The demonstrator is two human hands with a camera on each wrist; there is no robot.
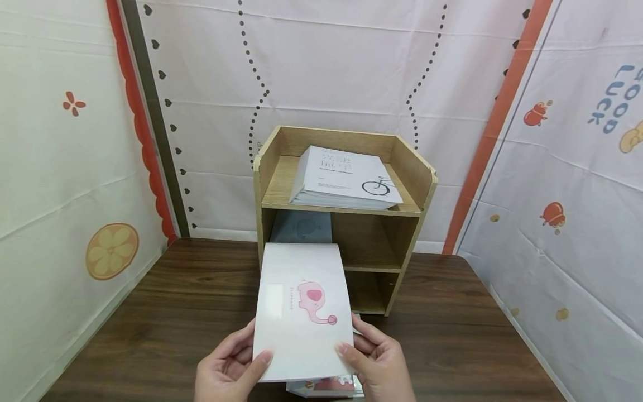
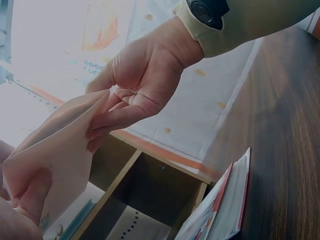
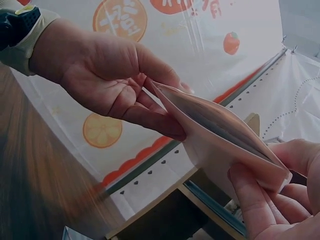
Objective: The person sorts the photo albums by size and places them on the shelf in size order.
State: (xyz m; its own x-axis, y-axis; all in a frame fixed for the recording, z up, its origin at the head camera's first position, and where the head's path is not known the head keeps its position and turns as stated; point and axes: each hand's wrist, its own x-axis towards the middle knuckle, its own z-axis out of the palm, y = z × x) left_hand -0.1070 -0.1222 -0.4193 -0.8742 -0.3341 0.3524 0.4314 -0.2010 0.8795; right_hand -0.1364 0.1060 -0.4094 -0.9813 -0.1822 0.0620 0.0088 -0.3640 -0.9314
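Observation:
A white notebook (image 1: 305, 268) with a pink elephant on its cover is held by both hands in front of the shelf. My left hand (image 1: 228, 363) pinches its left edge, thumb on the cover and fingers beneath. On the opposite edge, my right hand (image 1: 379, 363) grips it likewise. Seen in the right wrist view, the notebook (image 3: 215, 160) bows and gapes at the edge between the hands. Below it a stack of books (image 1: 324, 387) lies on the table, mostly hidden. A blue-grey book (image 1: 303, 226) lies in the shelf's middle compartment, at the left.
The small wooden shelf (image 1: 424, 195) stands at the back of the dark wooden table (image 1: 452, 335). On its top level lies a thick stack of white books (image 1: 346, 176) with a bicycle drawing. Printed cloth (image 1: 331, 67) hangs at the back and both sides.

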